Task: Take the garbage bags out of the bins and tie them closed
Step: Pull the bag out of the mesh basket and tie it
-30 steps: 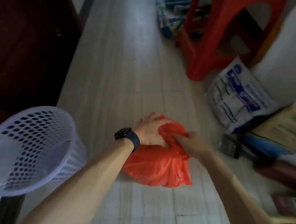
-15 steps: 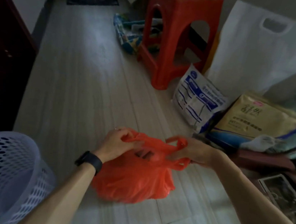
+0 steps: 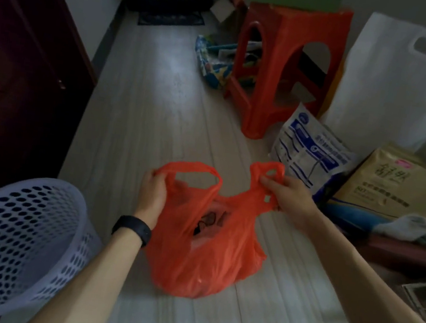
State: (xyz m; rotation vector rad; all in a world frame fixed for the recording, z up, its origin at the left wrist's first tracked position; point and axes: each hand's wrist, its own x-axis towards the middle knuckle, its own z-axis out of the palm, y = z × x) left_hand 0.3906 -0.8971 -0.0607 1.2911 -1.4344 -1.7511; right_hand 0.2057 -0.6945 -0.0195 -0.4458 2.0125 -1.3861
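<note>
An orange plastic garbage bag (image 3: pixel 204 263) stands on the pale floor in the middle of the head view, its mouth gaping with dark rubbish showing inside. My left hand (image 3: pixel 152 194) grips the bag's left handle loop. My right hand (image 3: pixel 289 198) pinches the right handle loop, which stands up above my fingers. The two handles are spread apart. A white perforated plastic bin (image 3: pixel 14 241) lies tilted at the lower left, with no bag in it.
A red plastic stool (image 3: pixel 280 70) stands behind the bag, a green box on top. Packages and a white carrier bag (image 3: pixel 406 86) crowd the right side. A dark wooden door (image 3: pixel 20 76) runs along the left. Bare floor stretches ahead to a doormat (image 3: pixel 171 17).
My hands have drawn apart, from bunching the bag's top together to holding one handle each. The bag's mouth now stands open. The view has tilted up along the corridor.
</note>
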